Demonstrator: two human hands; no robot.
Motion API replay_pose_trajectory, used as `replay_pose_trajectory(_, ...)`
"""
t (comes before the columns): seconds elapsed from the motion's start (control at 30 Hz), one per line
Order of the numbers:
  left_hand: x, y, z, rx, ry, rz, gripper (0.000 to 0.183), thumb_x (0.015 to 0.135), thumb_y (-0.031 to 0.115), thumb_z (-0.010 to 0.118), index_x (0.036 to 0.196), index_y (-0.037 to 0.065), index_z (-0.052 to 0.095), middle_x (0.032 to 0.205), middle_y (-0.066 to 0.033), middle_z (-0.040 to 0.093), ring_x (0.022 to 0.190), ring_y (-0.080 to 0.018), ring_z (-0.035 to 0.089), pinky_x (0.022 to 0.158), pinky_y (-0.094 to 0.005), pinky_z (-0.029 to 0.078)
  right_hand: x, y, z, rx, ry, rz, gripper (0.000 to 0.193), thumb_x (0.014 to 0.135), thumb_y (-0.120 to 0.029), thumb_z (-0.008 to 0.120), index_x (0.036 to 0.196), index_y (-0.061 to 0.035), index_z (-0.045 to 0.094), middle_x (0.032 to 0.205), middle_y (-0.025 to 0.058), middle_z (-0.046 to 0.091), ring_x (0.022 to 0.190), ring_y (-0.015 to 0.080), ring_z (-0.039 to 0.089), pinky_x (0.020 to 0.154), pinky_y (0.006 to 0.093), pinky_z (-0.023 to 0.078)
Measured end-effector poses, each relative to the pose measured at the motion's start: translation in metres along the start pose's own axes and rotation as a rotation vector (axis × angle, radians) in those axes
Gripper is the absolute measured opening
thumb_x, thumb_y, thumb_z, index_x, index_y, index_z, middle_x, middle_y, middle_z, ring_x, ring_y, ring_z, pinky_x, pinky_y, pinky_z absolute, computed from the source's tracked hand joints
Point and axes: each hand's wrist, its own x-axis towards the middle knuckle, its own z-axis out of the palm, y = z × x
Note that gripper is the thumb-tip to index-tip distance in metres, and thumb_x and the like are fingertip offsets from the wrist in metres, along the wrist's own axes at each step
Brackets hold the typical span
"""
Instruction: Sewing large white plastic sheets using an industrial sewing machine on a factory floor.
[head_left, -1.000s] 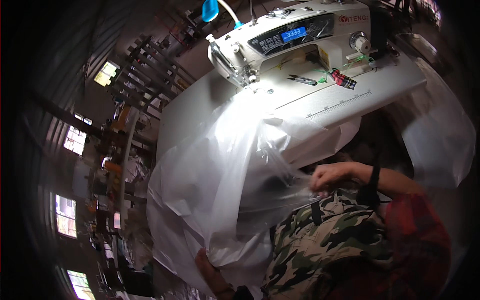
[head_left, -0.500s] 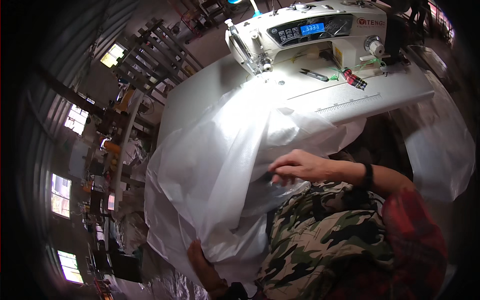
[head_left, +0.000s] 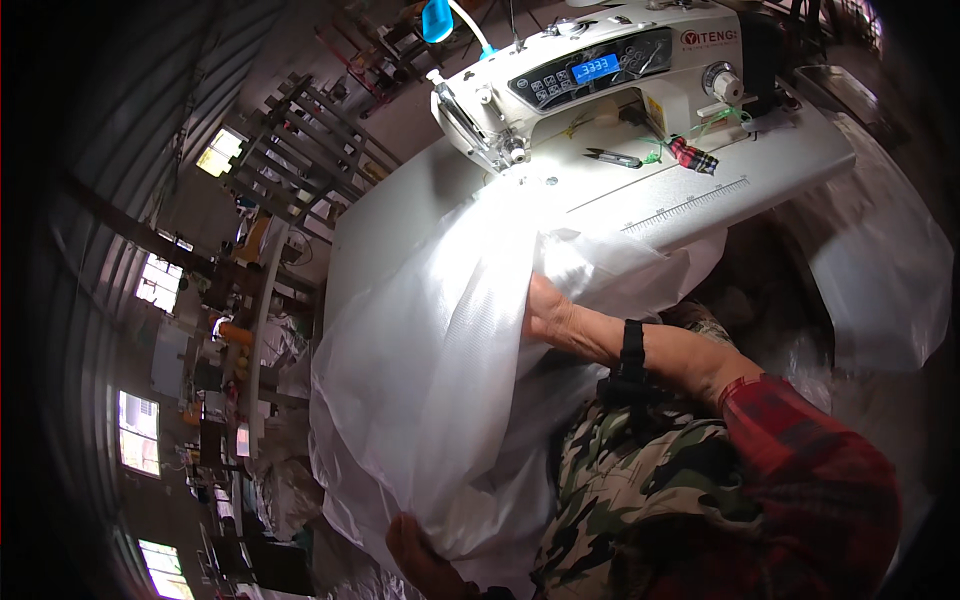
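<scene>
A large translucent white woven plastic sheet (head_left: 430,370) runs from under the sewing machine's needle area down over the table's front edge in loose folds. My right hand (head_left: 548,312) reaches in at the edge of a raised fold, near the front of the table. Its fingers are hidden behind the sheet, so their grip does not show. Low down, my left hand (head_left: 420,555) pinches the bottom part of the sheet, its fingers partly covered by the plastic. The white sewing machine (head_left: 600,75) stands at the back, its lamp glaring on the sheet below the needle.
Small thread snips (head_left: 612,158) and a red plaid cloth scrap (head_left: 692,156) with green string lie on the white tabletop (head_left: 790,165). More translucent plastic (head_left: 880,270) hangs at the right. Metal racks (head_left: 300,140) and a cluttered bench stand to the left.
My right hand has moved forward from above my lap and slipped behind the sheet's fold. My left hand has shifted slightly down and stays at the sheet. The view has turned a little.
</scene>
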Motion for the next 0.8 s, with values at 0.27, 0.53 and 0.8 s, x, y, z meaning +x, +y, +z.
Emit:
replay_pose_trajectory(0.27, 0.019, 0.026, 0.006, -0.482, 0.179, -0.592, 0.032, 0.091, 0.016, 0.061, 0.114, -0.006, 0.055, 0.112, -0.0114, 0.053, 0.103, -0.0199, 0.052, 0.093, -0.0314, 0.041, 0.008, -0.022, 0.006, 0.095, 0.016, -0.168, 0.042, 0.105, -0.031, 0.037, 0.125, 0.0015, 0.054, 0.121, 0.0129, 0.061, 0.110, 0.0247, 0.060, 0.099, 0.0397, 0.049)
replay_pose_trajectory(0.53, 0.022, 0.031, 0.003, -0.479, 0.062, -0.587, 0.032, 0.098, 0.021, 0.056, 0.116, -0.006, 0.056, 0.116, -0.0079, 0.050, 0.105, -0.0159, 0.050, 0.095, -0.0296, 0.039, -0.021, 0.007, -0.001, -0.001, -0.701, 0.611, 0.030, 0.098, -0.023, 0.049, 0.119, -0.0043, 0.061, 0.114, 0.0110, 0.067, 0.101, 0.0220, 0.064, 0.078, 0.0370, 0.053)
replay_pose_trajectory(0.8, 0.016, 0.028, 0.009, -0.539, 0.029, -0.511, 0.033, 0.097, 0.018, 0.054, 0.119, -0.006, 0.054, 0.120, -0.0117, 0.050, 0.113, -0.0186, 0.048, 0.101, -0.0329, 0.037, -0.025, 0.094, -0.006, -0.952, -0.961, 0.593, 0.019, 0.088, -0.008, 0.059, 0.102, -0.0045, 0.071, 0.091, 0.0092, 0.071, 0.088, 0.0172, 0.066, 0.071, 0.0304, 0.052)
